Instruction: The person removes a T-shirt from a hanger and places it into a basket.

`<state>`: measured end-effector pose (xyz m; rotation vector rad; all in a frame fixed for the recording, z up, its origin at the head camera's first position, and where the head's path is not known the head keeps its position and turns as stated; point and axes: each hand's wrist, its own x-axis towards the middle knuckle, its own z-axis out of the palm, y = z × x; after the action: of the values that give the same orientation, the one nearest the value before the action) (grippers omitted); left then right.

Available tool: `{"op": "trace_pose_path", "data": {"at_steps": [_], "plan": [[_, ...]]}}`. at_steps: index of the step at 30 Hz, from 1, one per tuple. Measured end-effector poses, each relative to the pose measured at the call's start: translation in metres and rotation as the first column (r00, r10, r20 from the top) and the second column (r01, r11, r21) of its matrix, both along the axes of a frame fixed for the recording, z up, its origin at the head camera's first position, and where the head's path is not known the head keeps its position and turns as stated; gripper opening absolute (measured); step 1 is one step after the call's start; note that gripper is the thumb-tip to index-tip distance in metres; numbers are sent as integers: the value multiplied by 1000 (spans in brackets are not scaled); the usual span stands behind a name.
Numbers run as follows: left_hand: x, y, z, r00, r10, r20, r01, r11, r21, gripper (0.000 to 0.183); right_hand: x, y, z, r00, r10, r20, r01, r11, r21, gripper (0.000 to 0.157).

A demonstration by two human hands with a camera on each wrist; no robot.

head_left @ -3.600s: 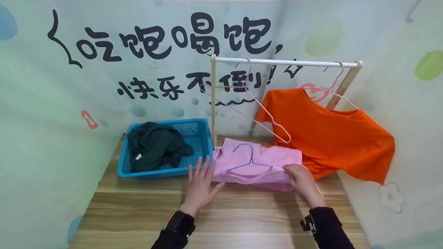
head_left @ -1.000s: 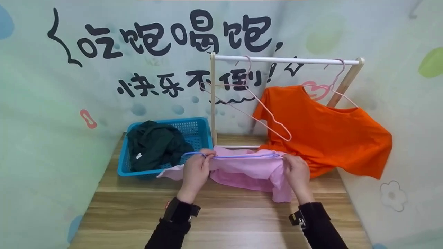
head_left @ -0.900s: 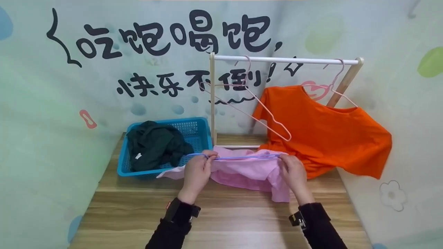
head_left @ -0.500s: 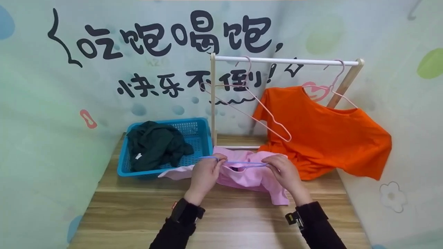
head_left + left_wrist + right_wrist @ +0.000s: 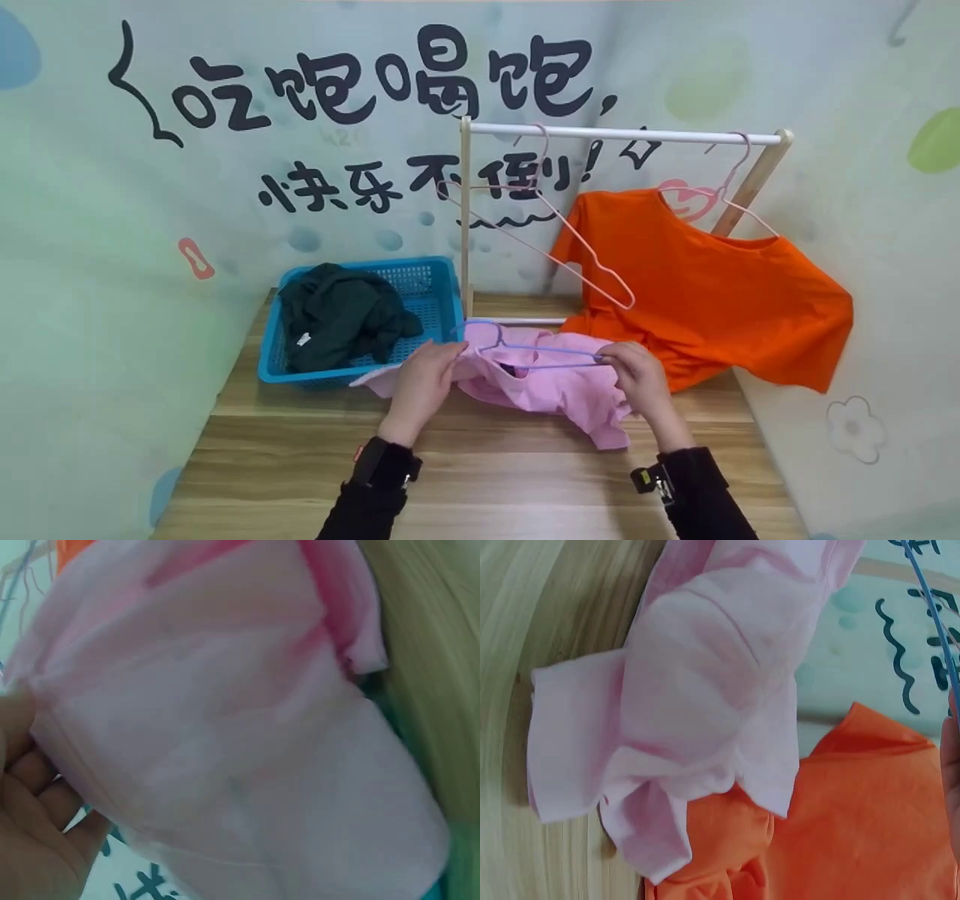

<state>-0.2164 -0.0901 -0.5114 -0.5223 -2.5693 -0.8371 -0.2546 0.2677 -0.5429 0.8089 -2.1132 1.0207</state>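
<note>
Here we have the pink shirt [image 5: 559, 394], bunched over the surface [image 5: 480, 469] between both grips, its edge pinched in the left grip [image 5: 421, 381]. The right grip [image 5: 637, 375] clamps one end of the blue hanger [image 5: 559, 366]; the other end looks tucked into the neckline, so we'd call this one half-dressed. Beyond the right grip, the orange shirt [image 5: 720, 292] already hangs from the rack [image 5: 630, 134]. Ahead of both, a pink hanger [image 5: 586, 239] hangs bare! And past the left grip, the dark green garment [image 5: 345, 315] waits in the basket [image 5: 264, 367], unhung.
</note>
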Motion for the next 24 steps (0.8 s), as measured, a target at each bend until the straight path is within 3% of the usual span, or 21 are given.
{"op": "trace_pose_path", "data": {"at_steps": [4,8,14,19,24], "plan": [[0,-8,-5,996,60,68,-62,998,19,21,5,11,4,1000,-21,5,21,1000,-9,27],[-2,-15,-9,990,106,89,-109,993,32,16,8,26,9,999,-33,-14,33,999,7,28],[-7,-30,-20,981,194,20,-194,981,26,12,15,60,18,997,-75,20,75,997,21,5],[-12,-41,-31,969,245,-8,-245,969,28,13,23,82,34,995,-95,40,98,992,-78,11],[-16,-45,-41,960,274,63,-275,962,8,17,29,86,50,991,-125,39,131,970,-204,21]]}}
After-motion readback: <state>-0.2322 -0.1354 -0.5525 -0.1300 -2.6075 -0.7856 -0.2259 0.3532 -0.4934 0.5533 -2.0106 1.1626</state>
